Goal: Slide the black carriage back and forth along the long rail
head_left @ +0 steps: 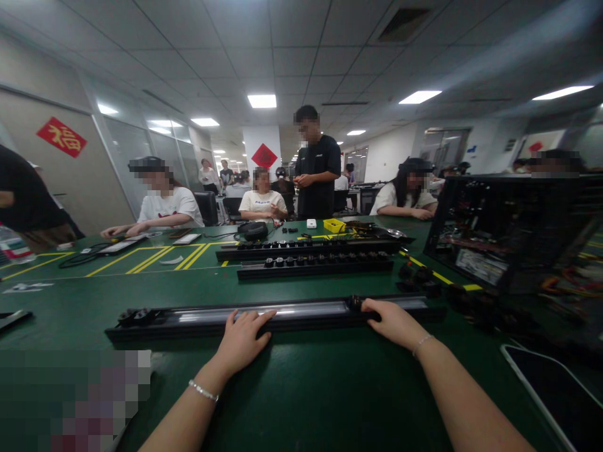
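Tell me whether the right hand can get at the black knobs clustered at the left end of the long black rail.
Probably not without shifting. The right hand rests on the long black rail near its right end, while the black knobs sit at the far left end, beyond the left hand, which lies between and is much nearer to them.

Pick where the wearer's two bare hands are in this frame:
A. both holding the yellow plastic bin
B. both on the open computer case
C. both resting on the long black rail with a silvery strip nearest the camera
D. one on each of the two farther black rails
C: the left hand and right hand both lie on the near long black rail, on the green table.
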`<state>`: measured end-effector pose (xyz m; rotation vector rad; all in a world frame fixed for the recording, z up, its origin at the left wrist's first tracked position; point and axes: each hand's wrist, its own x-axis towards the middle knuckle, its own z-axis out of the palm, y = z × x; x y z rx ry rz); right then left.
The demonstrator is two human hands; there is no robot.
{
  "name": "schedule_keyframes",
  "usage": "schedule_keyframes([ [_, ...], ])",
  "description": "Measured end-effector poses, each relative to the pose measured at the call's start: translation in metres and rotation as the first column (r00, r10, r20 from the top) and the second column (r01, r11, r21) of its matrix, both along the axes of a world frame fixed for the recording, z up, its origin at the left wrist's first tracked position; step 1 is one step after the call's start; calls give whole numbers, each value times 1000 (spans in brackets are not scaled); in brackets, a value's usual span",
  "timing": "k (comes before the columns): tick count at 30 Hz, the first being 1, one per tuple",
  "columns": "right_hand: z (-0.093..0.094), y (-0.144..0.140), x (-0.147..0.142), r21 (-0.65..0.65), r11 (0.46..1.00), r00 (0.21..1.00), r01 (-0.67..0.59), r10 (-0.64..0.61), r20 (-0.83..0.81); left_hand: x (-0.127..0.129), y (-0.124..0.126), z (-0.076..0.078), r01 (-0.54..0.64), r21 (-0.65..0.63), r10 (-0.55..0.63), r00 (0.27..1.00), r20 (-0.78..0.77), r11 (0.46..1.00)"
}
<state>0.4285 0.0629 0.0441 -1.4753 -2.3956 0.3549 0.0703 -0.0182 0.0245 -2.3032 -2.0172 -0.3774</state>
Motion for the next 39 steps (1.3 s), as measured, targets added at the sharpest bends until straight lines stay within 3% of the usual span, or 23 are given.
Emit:
schedule_keyframes([
  [5,0,0,8,4,998,998,58,-58,6,-2,1,-3,8,13,-8,1000,10,1000],
  [25,3,0,11,-13,999,999,47,-47,-22,-2,1,-1,15,16,-15,1000,0,1000],
  [39,6,-3,17,2,994,994,109,-109,2,-4,2,-5,22,38,-22,1000,9,999],
])
